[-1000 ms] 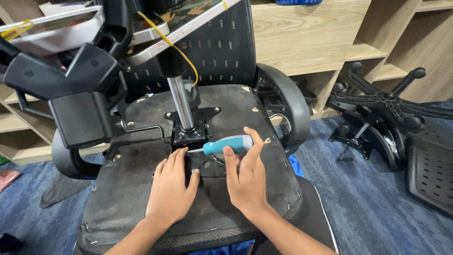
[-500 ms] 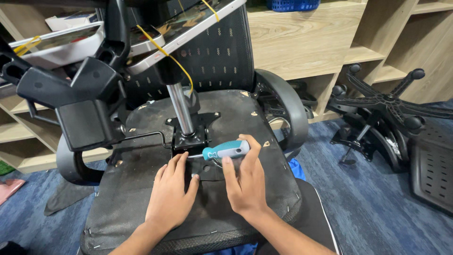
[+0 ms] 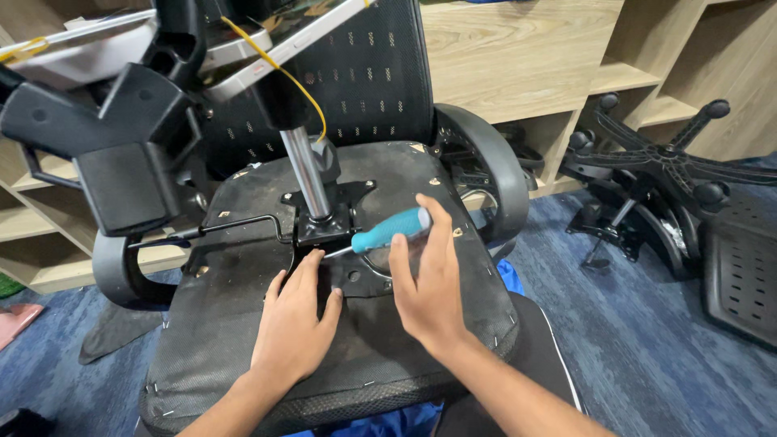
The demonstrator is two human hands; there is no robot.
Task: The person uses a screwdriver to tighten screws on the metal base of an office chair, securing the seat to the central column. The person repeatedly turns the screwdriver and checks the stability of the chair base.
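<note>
**Screwdriver at the mechanism plate of an upturned office chair**

Here the chair seat [image 3: 243,324] lies underside up, its gas-lift column [image 3: 306,171] rising from the black mechanism plate [image 3: 328,222]. The right hand [image 3: 429,279] holds the teal-handled screwdriver [image 3: 390,231] loosely between thumb and fingers, shaft slanting down and left to the plate's near edge; whether the tip sits in a screw head cannot be told. The left hand [image 3: 293,324] lies flat and open on the seat just beside the plate, fingers spread, steadying it. To work well, the shaft should probably stand in line with the screw, with a firmer grip and steady downward pressure, lest the tip slip. A loose chair base [image 3: 664,166] lies well apart on the blue carpet [image 3: 631,356].
</note>
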